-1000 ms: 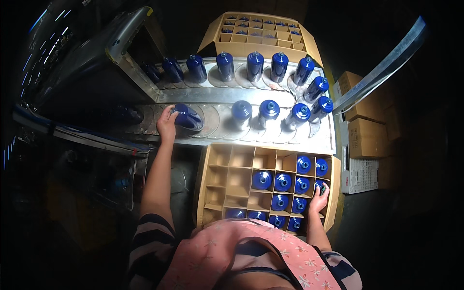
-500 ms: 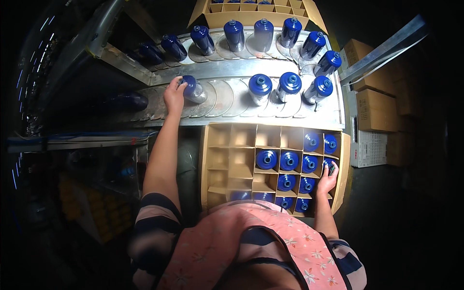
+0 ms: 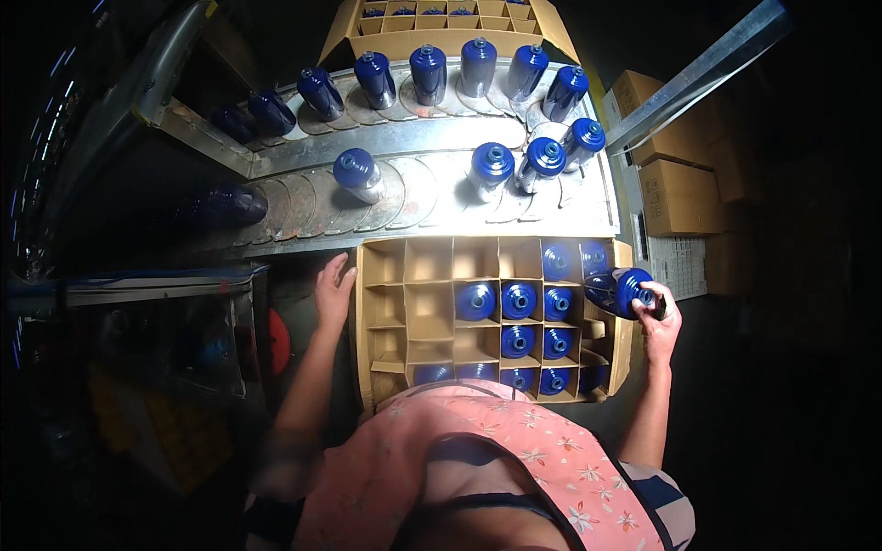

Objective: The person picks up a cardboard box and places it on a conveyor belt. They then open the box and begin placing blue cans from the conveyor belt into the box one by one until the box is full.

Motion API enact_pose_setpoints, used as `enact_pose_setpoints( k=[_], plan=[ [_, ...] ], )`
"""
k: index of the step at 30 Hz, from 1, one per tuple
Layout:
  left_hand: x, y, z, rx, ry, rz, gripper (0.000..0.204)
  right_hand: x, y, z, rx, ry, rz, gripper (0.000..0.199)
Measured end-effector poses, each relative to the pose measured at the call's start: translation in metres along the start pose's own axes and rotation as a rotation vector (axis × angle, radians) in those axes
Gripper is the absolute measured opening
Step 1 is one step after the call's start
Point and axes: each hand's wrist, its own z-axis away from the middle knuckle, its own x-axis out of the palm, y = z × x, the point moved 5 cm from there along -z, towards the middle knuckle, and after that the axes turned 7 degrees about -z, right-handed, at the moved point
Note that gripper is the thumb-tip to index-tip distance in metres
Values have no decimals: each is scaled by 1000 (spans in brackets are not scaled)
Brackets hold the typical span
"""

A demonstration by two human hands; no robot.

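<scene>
My right hand (image 3: 660, 329) grips a glossy blue bottle (image 3: 608, 292) by its narrow neck end. The bottle lies tilted over the right column of a divided cardboard box (image 3: 362, 344), its neck pointing right toward my fingers. My left hand (image 3: 333, 292) hovers just off the box's left edge, fingers apart, holding nothing. Inside the box, several blue bottles (image 3: 518, 300) stand upright in the middle and right cells. Beyond my left hand, a single blue bottle (image 3: 356, 169) with a clear-looking lower part stands on the conveyor (image 3: 303, 204).
More blue bottles (image 3: 428, 73) stand along the conveyor's far lane and its right-hand bend. Another divided box (image 3: 432, 44) sits behind it. A metal bar (image 3: 698, 78) slants at the upper right, near stacked cartons (image 3: 680, 197). A red round thing (image 3: 277, 340) shows low on the left.
My left hand has let go of the bottle on the conveyor and come back beside the box. My right hand has raised a bottle from the right column and tipped it. The view has shifted.
</scene>
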Motion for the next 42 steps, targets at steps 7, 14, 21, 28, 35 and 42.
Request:
enact_pose_setpoints(
  k=[7,14,21,28,35,42],
  plan=[
    [40,23,69,-7,96,-413,84,102,-79,-48,-160,-343,-282,34],
    [31,13,58,-57,84,-428,77,266,-41,-126,-58,-387,-197,30],
    [36,24,66,-91,123,-474,73,302,21,-170,-32,-223,312,32],
    [20,36,99,-233,87,-436,74,234,32,-137,-197,-163,141,43],
    [40,82,141,438,33,-128,47,81,147,1,121,-124,435,16],
    [131,123,181,732,-442,-328,31,36,130,44,-68,-97,538,19]
  ],
)
